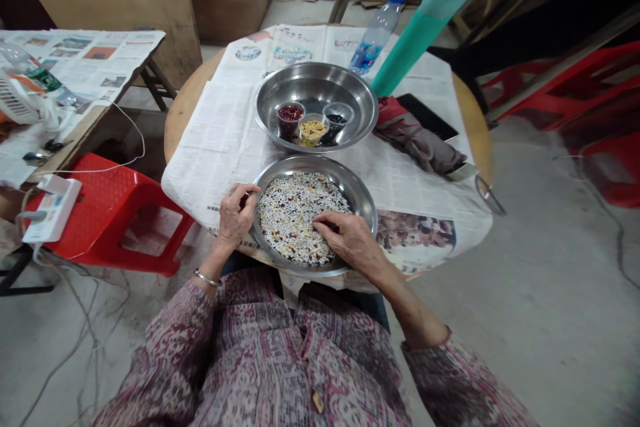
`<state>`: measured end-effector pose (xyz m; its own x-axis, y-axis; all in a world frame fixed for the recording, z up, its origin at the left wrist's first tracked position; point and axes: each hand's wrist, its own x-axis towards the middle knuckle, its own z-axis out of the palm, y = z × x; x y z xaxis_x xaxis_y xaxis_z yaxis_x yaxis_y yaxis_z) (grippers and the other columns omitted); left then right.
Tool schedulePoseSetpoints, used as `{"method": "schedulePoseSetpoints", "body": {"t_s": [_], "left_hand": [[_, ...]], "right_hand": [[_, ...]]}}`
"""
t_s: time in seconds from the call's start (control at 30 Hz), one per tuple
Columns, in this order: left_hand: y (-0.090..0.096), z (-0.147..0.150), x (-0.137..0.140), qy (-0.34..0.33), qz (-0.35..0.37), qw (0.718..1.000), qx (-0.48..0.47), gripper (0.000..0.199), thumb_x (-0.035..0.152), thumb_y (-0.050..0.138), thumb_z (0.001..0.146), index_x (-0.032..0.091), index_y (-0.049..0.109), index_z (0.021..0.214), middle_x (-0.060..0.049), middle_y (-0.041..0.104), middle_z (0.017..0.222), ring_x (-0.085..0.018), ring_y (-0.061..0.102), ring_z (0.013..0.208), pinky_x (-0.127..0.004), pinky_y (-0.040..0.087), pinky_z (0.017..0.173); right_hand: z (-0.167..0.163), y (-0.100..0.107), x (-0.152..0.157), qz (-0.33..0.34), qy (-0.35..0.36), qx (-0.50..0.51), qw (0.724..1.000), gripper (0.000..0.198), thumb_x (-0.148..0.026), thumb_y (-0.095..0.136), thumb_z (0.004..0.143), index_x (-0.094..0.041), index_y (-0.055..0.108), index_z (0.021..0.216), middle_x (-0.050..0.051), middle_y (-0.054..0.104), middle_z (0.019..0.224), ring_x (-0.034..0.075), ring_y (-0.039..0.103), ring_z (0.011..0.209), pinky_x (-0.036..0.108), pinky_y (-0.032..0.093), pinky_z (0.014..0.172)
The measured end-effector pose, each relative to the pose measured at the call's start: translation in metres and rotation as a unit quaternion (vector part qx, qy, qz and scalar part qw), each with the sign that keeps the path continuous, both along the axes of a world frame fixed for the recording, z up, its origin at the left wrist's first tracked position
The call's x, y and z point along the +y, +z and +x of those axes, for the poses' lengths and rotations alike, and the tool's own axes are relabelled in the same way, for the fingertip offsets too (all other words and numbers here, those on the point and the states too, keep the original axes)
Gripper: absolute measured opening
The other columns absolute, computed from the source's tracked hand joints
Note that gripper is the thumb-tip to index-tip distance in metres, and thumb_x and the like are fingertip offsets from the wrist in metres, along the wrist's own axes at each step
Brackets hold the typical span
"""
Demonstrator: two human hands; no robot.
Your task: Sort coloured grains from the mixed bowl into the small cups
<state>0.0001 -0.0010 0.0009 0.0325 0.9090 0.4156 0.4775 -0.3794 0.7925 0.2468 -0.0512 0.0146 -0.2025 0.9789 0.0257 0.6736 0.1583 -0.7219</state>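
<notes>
A round steel plate (pixel 367 197) lies at the table's near edge, spread with mixed grains (pixel 295 210): mostly white, with yellow, dark red and black bits. My left hand (pixel 235 215) is closed at the plate's left rim, fingers curled and tips on the edge. Over the right part of the grains, my right hand (pixel 347 237) has thumb and fingers pinched together; whatever is between the tips is too small to tell. Behind the plate stands a steel basin (pixel 310 73) holding a cup of red beans (pixel 290 117), a cup of yellow grains (pixel 313 130) and a cup of black grains (pixel 337 119).
Newspaper (pixel 220 127) covers the round table. A water bottle (pixel 377 30), a green tube (pixel 423 33), a folded umbrella (pixel 425 140) and a dark phone (pixel 427 117) lie or stand beyond the basin. A red stool (pixel 110 213) with a power strip (pixel 54 208) is at left.
</notes>
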Motion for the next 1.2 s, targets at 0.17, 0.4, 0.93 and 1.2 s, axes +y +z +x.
{"method": "schedulePoseSetpoints", "body": {"t_s": [0.17, 0.4, 0.93, 1.2], "left_hand": [[-0.0006, -0.0002, 0.0000, 0.004, 0.002, 1.000, 0.008, 0.014, 0.013, 0.055, 0.089, 0.021, 0.066, 0.090, -0.001, 0.063, 0.083, -0.014, 0.056, 0.073, -0.029, 0.044, 0.071], [-0.0013, -0.0001, 0.0004, 0.001, 0.005, 1.000, 0.003, 0.016, 0.011, 0.054, 0.089, 0.022, 0.066, 0.090, -0.002, 0.064, 0.084, -0.014, 0.058, 0.074, -0.029, 0.046, 0.072], [0.0001, -0.0003, 0.0013, -0.004, 0.011, 1.000, 0.011, 0.015, 0.012, 0.054, 0.090, 0.022, 0.066, 0.090, -0.002, 0.065, 0.085, -0.014, 0.058, 0.075, -0.029, 0.046, 0.071], [-0.0004, 0.0002, 0.0013, -0.003, 0.017, 1.000, 0.006, 0.017, 0.010, 0.054, 0.089, 0.021, 0.067, 0.090, -0.002, 0.064, 0.085, -0.014, 0.059, 0.074, -0.028, 0.045, 0.070]], "right_hand": [[-0.0002, 0.0003, -0.0009, 0.003, 0.001, -0.007, 1.000, 0.018, -0.026, 0.055, 0.089, -0.021, 0.072, 0.089, 0.007, 0.077, 0.090, 0.021, 0.071, 0.082, 0.034, 0.052, 0.078], [-0.0005, -0.0003, -0.0011, 0.006, 0.000, -0.007, 1.000, 0.018, -0.026, 0.054, 0.090, -0.021, 0.072, 0.089, 0.006, 0.076, 0.089, 0.021, 0.070, 0.083, 0.034, 0.051, 0.079], [-0.0005, -0.0021, -0.0029, 0.016, -0.006, -0.003, 1.000, 0.019, -0.026, 0.055, 0.090, -0.020, 0.073, 0.091, 0.008, 0.076, 0.092, 0.021, 0.070, 0.084, 0.035, 0.052, 0.080], [0.0008, -0.0028, -0.0025, 0.014, -0.007, -0.002, 1.000, 0.019, -0.028, 0.055, 0.091, -0.020, 0.073, 0.090, 0.007, 0.077, 0.093, 0.021, 0.070, 0.086, 0.035, 0.051, 0.080]]}}
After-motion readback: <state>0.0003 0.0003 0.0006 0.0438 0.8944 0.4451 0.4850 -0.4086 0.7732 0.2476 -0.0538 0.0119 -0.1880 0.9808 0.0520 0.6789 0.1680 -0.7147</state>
